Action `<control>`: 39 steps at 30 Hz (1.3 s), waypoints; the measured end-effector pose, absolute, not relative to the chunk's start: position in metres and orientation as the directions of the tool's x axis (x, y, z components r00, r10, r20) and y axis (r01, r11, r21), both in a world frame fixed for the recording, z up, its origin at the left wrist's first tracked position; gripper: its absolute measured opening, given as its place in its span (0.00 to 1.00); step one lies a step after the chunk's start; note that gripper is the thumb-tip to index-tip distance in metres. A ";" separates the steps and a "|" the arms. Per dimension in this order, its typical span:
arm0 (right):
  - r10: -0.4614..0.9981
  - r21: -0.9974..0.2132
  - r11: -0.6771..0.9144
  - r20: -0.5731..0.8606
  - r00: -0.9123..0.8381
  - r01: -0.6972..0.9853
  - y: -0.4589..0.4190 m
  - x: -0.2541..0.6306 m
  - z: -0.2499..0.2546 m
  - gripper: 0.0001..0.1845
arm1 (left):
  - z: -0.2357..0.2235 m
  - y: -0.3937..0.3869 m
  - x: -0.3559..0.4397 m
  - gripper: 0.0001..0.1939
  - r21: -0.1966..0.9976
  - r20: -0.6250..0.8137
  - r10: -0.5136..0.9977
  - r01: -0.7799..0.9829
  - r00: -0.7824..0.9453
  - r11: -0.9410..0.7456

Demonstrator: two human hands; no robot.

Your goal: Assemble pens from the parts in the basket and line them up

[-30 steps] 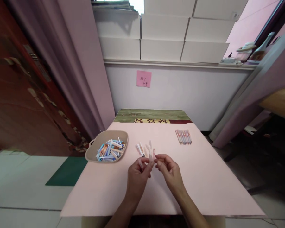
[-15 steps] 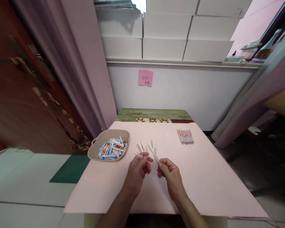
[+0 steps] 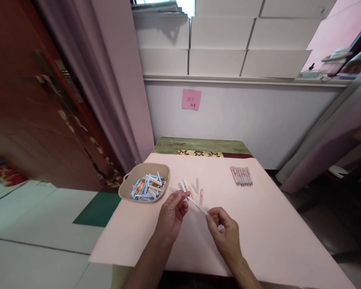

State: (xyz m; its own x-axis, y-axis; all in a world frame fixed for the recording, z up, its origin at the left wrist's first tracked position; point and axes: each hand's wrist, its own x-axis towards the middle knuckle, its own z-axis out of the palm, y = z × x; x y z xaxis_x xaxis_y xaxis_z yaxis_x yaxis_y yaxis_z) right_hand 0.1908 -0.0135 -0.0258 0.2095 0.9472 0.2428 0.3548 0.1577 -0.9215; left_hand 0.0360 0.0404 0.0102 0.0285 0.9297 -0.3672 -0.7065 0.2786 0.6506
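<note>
Two hands meet over the near middle of the bench (image 3: 258, 233), with slender pen parts between them. The left hand (image 3: 171, 216) has thumb and fingers pinched on a clear, pink-marked barrel (image 3: 185, 194). The right hand (image 3: 225, 232), nearer the viewer, has its thumb and forefinger closed on the near end of a thin white rod (image 3: 199, 206). This rod runs obliquely from the right grip to the left fingertips; its dark far tip lies at the barrel, but whether it has entered cannot be told.

Beyond and to the right of the right grip, several pens (image 3: 241, 176) lie side by side in a tidy row. Judging by their even layout, these represent the finished portion. The pieces in the hands appear to be one unit at mid-stage, its parts not yet joined into a whole.

Just beyond the left grip lies a small cluster of white and patterned pieces (image 3: 183, 185); near it are a pale tapered piece (image 3: 197, 184) and a pink clear cap (image 3: 201, 196), both loose and apart from the hands. To the left of the left grip, a beige basket (image 3: 126, 188) holds a large jumble of blue, white, tan and brown pieces (image 3: 149, 188), apparently the bulk of what remains.
</note>
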 end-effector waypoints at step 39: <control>0.945 -0.950 0.136 0.210 0.252 0.282 -0.014 0.184 -0.030 0.14 | 0.001 0.025 0.056 0.10 0.865 -0.208 0.978 -0.465 0.013 0.190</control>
